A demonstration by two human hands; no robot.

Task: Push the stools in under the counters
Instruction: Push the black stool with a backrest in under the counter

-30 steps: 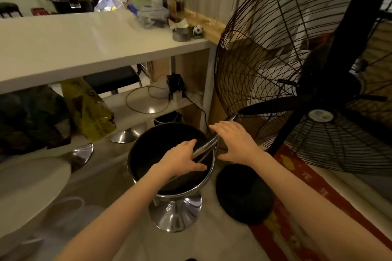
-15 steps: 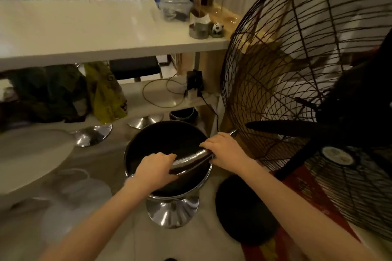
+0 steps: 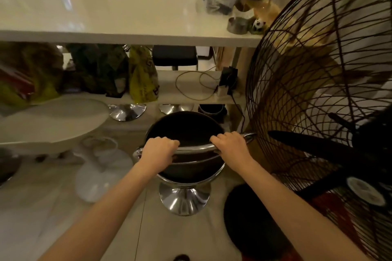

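Observation:
A black bar stool [image 3: 186,127] with a chrome back rail and chrome foot [image 3: 183,199] stands on the floor just in front of the white counter [image 3: 118,17]. My left hand [image 3: 158,149] is closed on the left part of the rail. My right hand [image 3: 230,147] is closed on the right part. The seat's far edge reaches about the counter's lower shelf [image 3: 191,96]. A white stool [image 3: 48,121] stands to the left, outside the counter. Another black stool [image 3: 175,55] shows beyond the counter.
A large black cage fan [image 3: 322,95] stands close on the right, its round base [image 3: 252,220] beside the stool's foot on a red mat. Bags [image 3: 143,78], a cable and a charger lie on the lower shelf. Containers [image 3: 220,2] stand on the countertop.
The stool has turned so its back rail faces me, and it sits nearer the counter. My right hand went from resting flat to gripping the rail. My view has swung left.

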